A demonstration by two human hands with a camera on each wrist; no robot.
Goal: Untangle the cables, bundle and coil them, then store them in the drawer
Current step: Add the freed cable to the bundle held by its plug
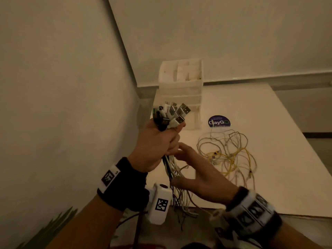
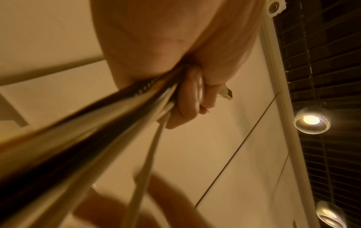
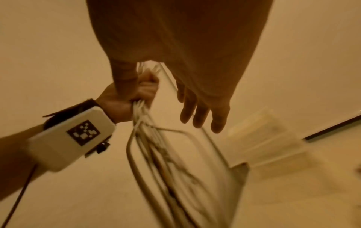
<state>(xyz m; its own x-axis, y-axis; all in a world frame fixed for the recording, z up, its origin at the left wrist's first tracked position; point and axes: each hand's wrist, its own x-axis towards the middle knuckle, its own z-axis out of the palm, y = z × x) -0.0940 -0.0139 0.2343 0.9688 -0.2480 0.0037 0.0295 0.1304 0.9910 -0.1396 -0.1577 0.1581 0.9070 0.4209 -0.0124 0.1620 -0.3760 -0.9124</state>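
Observation:
My left hand (image 1: 158, 141) grips a thick bundle of white and black cables (image 1: 170, 112), its USB plugs sticking up out of the fist. The bundle's strands (image 1: 177, 177) hang down past the table's front edge. In the left wrist view the fist (image 2: 187, 95) closes round the strands (image 2: 97, 138). My right hand (image 1: 195, 169) is beside the hanging strands, fingers straight and spread, the thumb near them. The right wrist view shows those fingers (image 3: 203, 114) loose beside the strands (image 3: 156, 146). A tangle of white and yellow cables (image 1: 231, 155) lies on the white table (image 1: 269, 141).
A white plastic drawer organiser (image 1: 181, 83) stands at the back of the table, its lower drawer pulled out. A dark round sticker (image 1: 219, 121) is stuck on the table next to it. A wall runs close on the left. Green leaves (image 1: 57, 225) show at bottom left.

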